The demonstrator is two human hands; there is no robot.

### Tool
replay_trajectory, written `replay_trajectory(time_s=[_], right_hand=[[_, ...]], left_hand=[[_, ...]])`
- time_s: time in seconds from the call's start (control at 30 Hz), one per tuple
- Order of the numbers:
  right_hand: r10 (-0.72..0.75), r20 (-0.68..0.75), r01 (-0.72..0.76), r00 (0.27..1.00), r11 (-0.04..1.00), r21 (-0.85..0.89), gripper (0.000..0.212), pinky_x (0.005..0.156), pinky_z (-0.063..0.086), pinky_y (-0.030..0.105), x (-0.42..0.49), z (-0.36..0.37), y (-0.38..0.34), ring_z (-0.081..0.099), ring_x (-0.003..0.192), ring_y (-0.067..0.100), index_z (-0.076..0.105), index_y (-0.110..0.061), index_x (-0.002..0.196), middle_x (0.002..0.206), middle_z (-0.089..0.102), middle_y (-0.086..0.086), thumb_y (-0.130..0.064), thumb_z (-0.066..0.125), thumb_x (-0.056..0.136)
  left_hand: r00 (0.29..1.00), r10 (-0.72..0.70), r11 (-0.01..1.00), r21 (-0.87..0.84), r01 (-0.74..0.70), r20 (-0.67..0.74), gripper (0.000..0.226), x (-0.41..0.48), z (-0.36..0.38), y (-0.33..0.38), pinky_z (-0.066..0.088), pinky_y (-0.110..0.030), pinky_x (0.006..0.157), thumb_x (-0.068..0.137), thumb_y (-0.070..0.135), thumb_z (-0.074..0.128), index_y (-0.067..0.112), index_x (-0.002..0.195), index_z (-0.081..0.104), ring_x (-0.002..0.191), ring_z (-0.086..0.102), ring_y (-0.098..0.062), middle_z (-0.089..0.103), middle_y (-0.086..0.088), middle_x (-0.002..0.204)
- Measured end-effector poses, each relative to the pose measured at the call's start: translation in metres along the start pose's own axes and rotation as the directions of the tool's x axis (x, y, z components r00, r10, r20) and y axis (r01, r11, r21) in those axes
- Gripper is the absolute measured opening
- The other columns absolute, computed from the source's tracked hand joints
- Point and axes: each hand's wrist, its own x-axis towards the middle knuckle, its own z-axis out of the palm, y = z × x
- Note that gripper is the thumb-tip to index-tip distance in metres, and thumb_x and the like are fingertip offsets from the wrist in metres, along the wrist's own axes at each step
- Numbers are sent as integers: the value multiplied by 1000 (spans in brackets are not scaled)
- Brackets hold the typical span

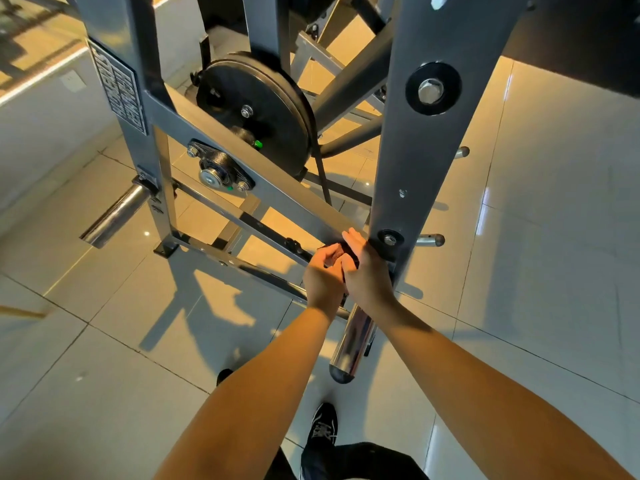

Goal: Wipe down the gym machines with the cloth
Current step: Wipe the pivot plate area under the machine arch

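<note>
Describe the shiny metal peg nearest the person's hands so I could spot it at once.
Find the broad grey upright and follow it down to the right hand. Just beneath, a thick chrome peg points toward the camera. It is far fatter than the thin pegs beside the upright, and dark-tipped.

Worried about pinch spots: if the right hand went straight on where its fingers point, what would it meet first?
Likely the slanted grey bar, at its joint with the upright post; the right hand seems nearly on it, depth unclear.
</note>
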Motion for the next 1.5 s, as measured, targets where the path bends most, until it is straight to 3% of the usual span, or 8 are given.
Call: replay_trajectory(time_s=[0.17,0.53,0.7,0.9,1.1,1.23,1.37,1.5], right_hand=[[-63,-32,63,998,998,-18,50,110,42,38,-3,0,-3,51,137,30,45,-9,150,149,52,13,-10,57,101],[32,-32,-25,999,978,207,37,100,53,30,-8,-7,-6,62,120,22,53,-18,142,132,63,8,-17,47,106],[1,-62,23,998,926,376,43,94,59,36,-8,6,-28,65,112,18,51,-20,141,127,64,5,-37,56,102],[133,-273,1,953,897,442,41,93,59,37,-2,15,-44,67,103,15,57,-20,127,116,67,3,-46,51,97],[284,-485,-44,827,893,448,47,93,56,30,10,46,-62,63,101,15,57,-11,125,114,64,11,-49,45,101],[253,-445,-71,859,920,386,32,85,53,46,41,56,-94,57,99,26,66,-16,110,106,63,5,-36,43,101],[72,-415,25,907,974,224,23,81,36,20,67,62,-138,51,91,13,65,-29,95,92,59,-11,-22,46,105],[88,-507,17,858,980,198,27,71,43,31,65,59,-142,53,79,15,63,-24,84,80,60,-3,-8,48,100]], left_hand=[[994,88,996,2,-88,-64,24,9,-21,20,57,-18,73,101,15,53,28,100,74,85,68,-4,74,10,94],[990,123,973,190,-133,66,32,2,-26,34,52,-12,84,105,17,50,22,136,57,122,60,-19,61,-4,134],[884,204,317,825,-467,421,48,-6,-51,78,1,-20,118,112,28,31,23,158,19,156,4,-18,13,1,167],[928,159,868,401,-294,336,42,10,-65,86,50,-13,90,105,7,42,32,135,57,106,61,0,60,-6,141],[700,304,2,734,-679,646,34,62,-109,84,25,-42,123,99,7,55,0,132,62,150,31,-30,37,-14,160],[577,392,-66,647,-759,717,38,86,-133,96,33,-35,114,100,15,56,2,135,60,138,44,-31,47,-10,153],[633,390,134,639,-757,668,50,111,-162,115,34,-41,117,107,37,41,0,138,56,138,36,-27,52,1,146],[666,133,6,671,-741,734,53,120,-183,126,-3,-28,118,112,31,18,17,162,3,147,-6,-21,-5,4,169]])
